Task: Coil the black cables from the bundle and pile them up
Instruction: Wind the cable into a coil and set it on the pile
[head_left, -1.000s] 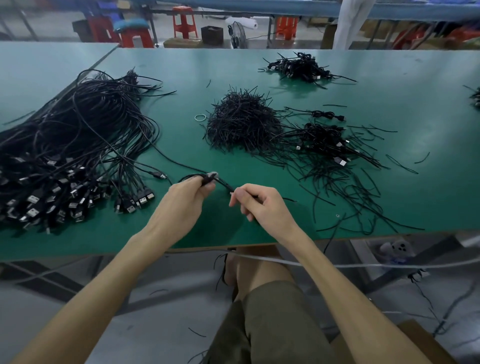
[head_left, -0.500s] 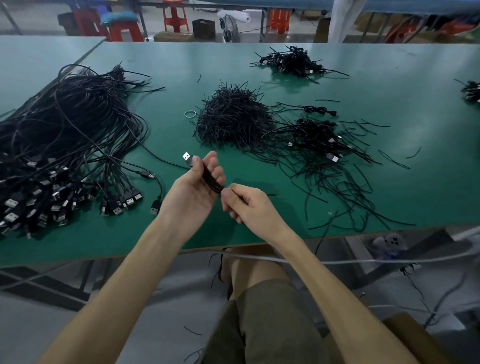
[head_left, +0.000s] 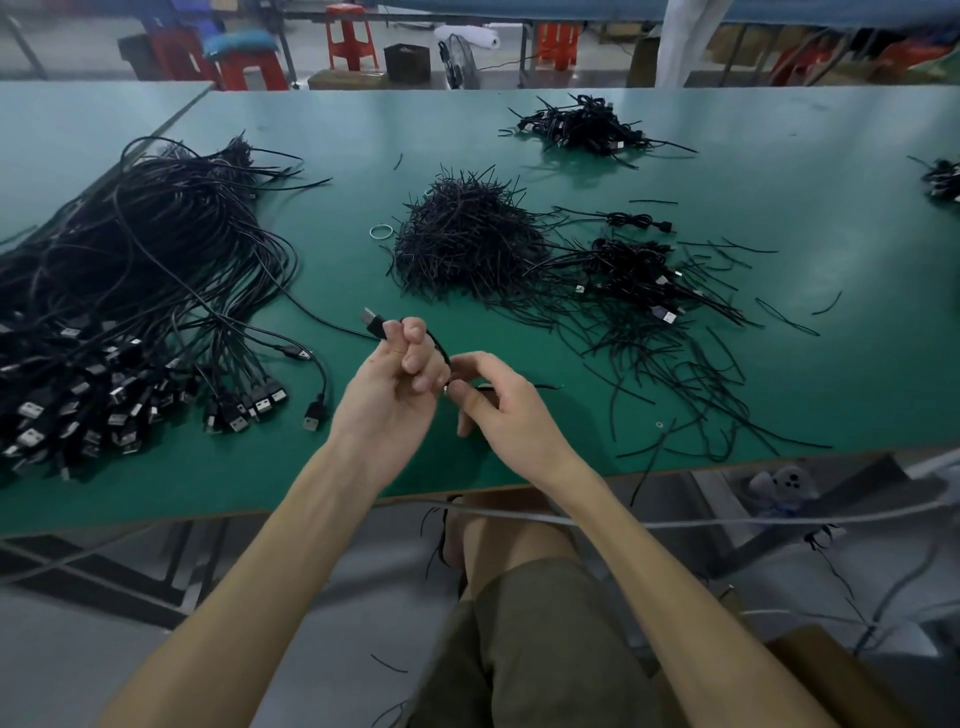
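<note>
A big bundle of loose black USB cables (head_left: 130, 291) sprawls over the left of the green table (head_left: 831, 156), plugs towards me. My left hand (head_left: 395, 384) grips one black cable (head_left: 375, 325) near its USB plug, which sticks up past my curled fingers. The cable runs back to the bundle. My right hand (head_left: 498, 405) pinches the same cable just right of my left fingers, above the table's front edge. A pile of coiled cables (head_left: 628, 270) lies right of centre.
A mound of short black ties (head_left: 467, 244) sits mid-table, with loose ties (head_left: 691, 374) scattered to the right. A small metal ring (head_left: 381, 232) lies beside the mound. Other coiled heaps (head_left: 582, 124) are at the far side and right edge (head_left: 943, 179). Stools stand beyond.
My left hand has lifted the cable's plug end off the table and curled round it. My right hand has closed in next to the left, still pinching the cable.
</note>
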